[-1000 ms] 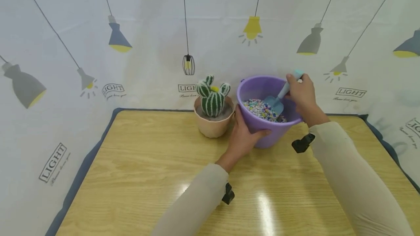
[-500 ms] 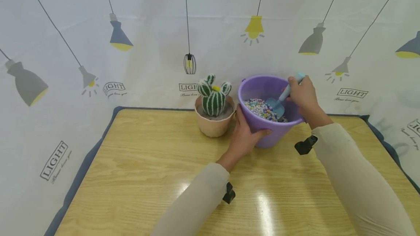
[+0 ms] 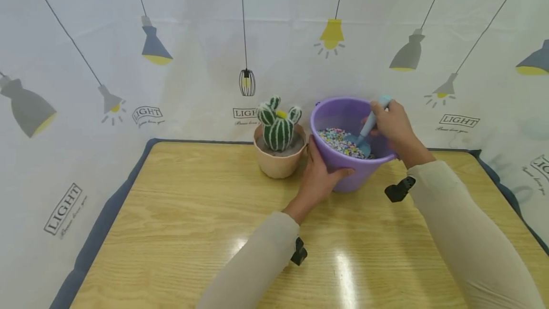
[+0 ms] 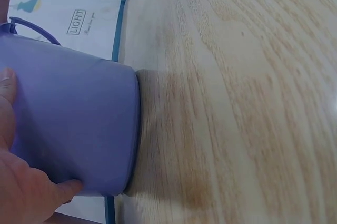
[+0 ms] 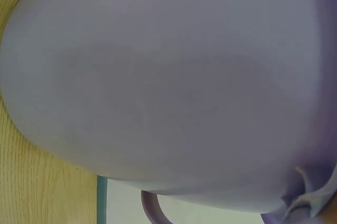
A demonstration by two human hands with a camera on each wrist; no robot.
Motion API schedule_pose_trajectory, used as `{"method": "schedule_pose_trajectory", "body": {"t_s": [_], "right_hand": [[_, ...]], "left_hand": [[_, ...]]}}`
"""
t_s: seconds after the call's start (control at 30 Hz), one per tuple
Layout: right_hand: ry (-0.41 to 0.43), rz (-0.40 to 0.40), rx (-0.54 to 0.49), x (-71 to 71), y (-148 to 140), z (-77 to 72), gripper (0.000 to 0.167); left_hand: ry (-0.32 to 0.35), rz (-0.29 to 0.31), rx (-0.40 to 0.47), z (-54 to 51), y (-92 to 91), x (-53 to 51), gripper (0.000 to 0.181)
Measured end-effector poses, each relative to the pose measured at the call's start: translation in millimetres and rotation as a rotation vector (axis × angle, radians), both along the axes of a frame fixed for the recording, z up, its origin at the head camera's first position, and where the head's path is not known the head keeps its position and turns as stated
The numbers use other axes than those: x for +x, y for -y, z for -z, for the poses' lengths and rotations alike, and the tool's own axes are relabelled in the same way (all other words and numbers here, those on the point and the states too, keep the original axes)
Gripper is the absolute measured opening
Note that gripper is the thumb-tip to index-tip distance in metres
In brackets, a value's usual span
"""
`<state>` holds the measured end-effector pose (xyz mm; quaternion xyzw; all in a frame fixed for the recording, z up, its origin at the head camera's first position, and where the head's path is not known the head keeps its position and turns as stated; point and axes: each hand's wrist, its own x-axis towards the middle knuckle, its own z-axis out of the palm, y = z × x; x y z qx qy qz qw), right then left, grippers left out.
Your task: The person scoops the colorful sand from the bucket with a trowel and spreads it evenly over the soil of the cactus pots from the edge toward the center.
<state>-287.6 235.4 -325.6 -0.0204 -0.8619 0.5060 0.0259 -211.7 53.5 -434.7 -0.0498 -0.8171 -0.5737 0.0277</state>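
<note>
My left hand point(image 3: 316, 180) holds the near left side of a purple bucket point(image 3: 357, 174), its thumb across the front wall. Small multicoloured beads point(image 3: 334, 138) lie inside the bucket. With my right hand point(image 3: 396, 125) I grip the handle of a light blue scoop point(image 3: 368, 125), whose blade is partly buried among the beads. In the left wrist view, the bucket point(image 4: 73, 108) stands on the table under the left hand point(image 4: 23, 184). Only the bucket's outer wall point(image 5: 174, 76) fills most of the right wrist view; the right hand's fingers are hidden there.
A potted knitted cactus point(image 3: 279, 137) stands close to the bucket's left side. Both rest near the back edge of a wooden table point(image 3: 193, 204). Behind rises a white cloth point(image 3: 193, 61) printed with lamps. A dark band runs along the table's edges.
The right hand has shifted slightly left and tipped the scoop's handle more upright. The blade has sunk deeper among the beads. The left hand keeps its place on the bucket.
</note>
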Motion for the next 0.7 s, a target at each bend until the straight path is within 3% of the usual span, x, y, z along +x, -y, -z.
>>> {"method": "schedule_pose_trajectory", "body": {"t_s": [0.2,0.43,0.7], "right_hand": [[0.002,-0.003,-0.052,-0.6,-0.9,0.9,0.042],[0.018,0.022,-0.145,-0.7,-0.5,-0.5,0.033],[0.032,0.048,-0.162,-1.8,-1.1,0.0,0.039]], "left_hand": [[-0.008,-0.001,0.000,1.1,-0.7,-1.5,0.131],[-0.009,-0.004,-0.006,1.6,-0.3,-2.1,0.131],[-0.007,-0.001,-0.008,3.1,-0.9,-3.5,0.130]]}}
